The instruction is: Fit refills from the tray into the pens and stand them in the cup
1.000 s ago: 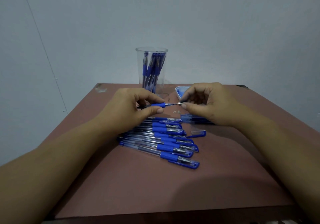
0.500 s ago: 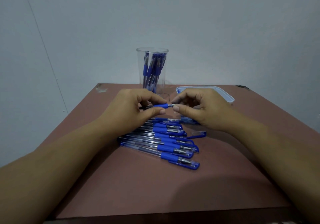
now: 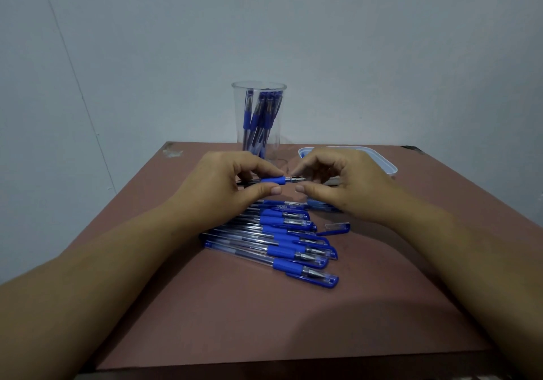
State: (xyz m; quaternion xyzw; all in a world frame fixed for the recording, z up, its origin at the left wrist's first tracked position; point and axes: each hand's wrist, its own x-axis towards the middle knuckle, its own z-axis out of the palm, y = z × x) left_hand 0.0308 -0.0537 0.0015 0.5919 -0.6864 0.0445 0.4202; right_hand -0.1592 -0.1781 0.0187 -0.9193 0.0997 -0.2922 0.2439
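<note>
My left hand [image 3: 223, 188] grips a clear pen [image 3: 273, 180] by its blue grip and holds it level above the table. My right hand [image 3: 343, 185] curls thumb and forefinger round the pen's metal tip, which shows between them. Below my hands, several capped blue pens [image 3: 291, 241] lie side by side in a pile. A clear cup [image 3: 236, 106] at the back centre holds several blue pens standing up. The pale blue tray [image 3: 389, 168] sits at the back right, mostly hidden behind my right hand, so I cannot see what it holds.
A loose blue cap [image 3: 338, 228] lies right of the pile. The reddish-brown table [image 3: 249, 321] has bare surface at the front, and its edges show on all sides. A pale wall stands close behind the cup.
My right hand has moved left along the pen towards my left hand and now closes round the tip. More of the tray shows behind it. My left hand has stayed in place.
</note>
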